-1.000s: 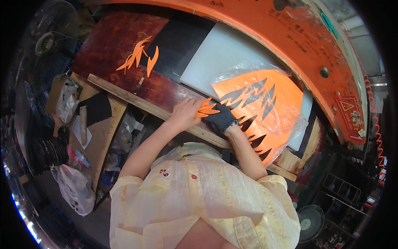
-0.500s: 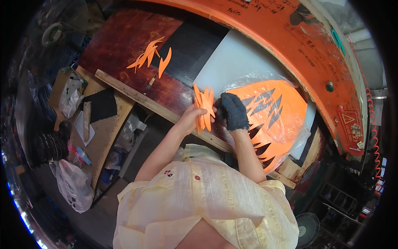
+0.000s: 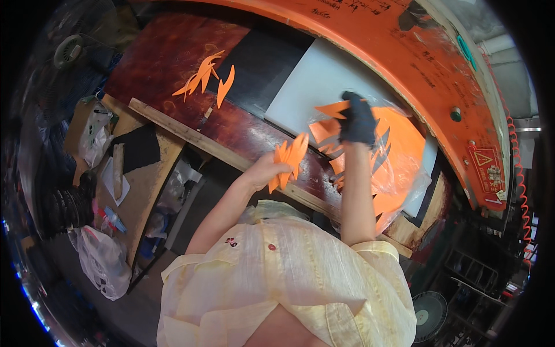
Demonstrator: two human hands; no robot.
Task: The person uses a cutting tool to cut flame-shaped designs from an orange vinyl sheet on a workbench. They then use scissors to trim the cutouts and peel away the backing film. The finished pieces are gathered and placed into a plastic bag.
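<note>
My bare left hand (image 3: 270,172) is closed round a bundle of flat, pointed orange pieces (image 3: 293,155), held over the near edge of the bench. My right hand (image 3: 358,122), in a dark knitted glove and slightly blurred, is over the orange sheet (image 3: 408,144). A pointed orange strip (image 3: 332,109) sticks out to the left from its fingers; whether it is loose from the sheet I cannot tell. Pointed cut-outs run through the sheet, which lies with clear plastic film on a pale board (image 3: 306,78). More curved orange pieces (image 3: 203,74) lie on the dark red bench top at the far left.
An orange machine beam (image 3: 381,43) arches across the back and right side. The reddish bench (image 3: 167,49) has a wooden strip (image 3: 167,123) along its front. At left stands a lower table with a black cloth (image 3: 139,144) and a white plastic bag (image 3: 104,263).
My right hand has moved away from my left hand, up and right over the orange sheet, and an orange strip now shows in its fingers. The bundle in my left hand has tilted.
</note>
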